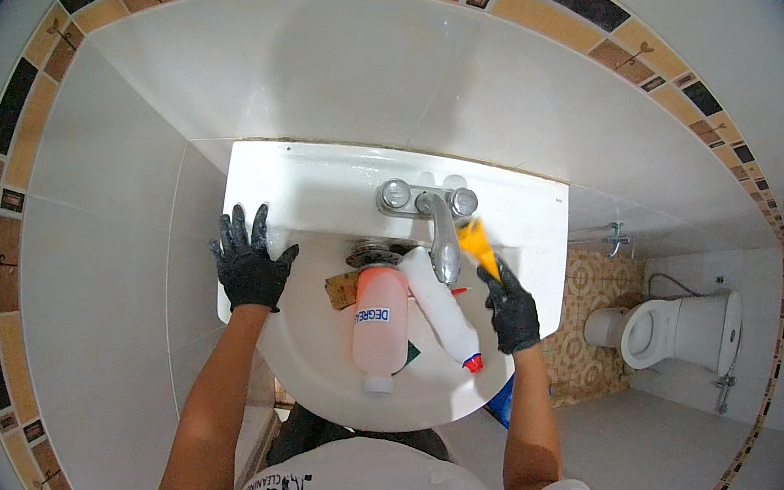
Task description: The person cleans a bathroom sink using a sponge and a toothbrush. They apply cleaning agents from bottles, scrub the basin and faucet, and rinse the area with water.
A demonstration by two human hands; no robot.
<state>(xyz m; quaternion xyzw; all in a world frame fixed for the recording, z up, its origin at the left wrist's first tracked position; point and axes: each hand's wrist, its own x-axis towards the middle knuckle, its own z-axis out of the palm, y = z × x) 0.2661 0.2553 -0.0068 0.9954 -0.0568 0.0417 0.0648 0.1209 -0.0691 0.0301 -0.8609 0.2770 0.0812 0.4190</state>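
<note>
My left hand, in a black glove, rests with fingers spread on the left rim of a white washbasin. My right hand, gloved alike, grips a yellow hand tool by its lower end. The tool's blurred far end is by the right knob of the chrome two-knob faucet. Inside the bowl lies a labelled clear bottle of pink liquid, its white cap towards me. Beside it lies a white bottle with a red-and-blue cap. A brown sponge and a green scouring pad are partly hidden.
A dark round metal object sits at the back of the bowl, and a thin red item shows near the white bottle. Tiled walls stand behind and left. At right are a toilet and a blue object below the basin.
</note>
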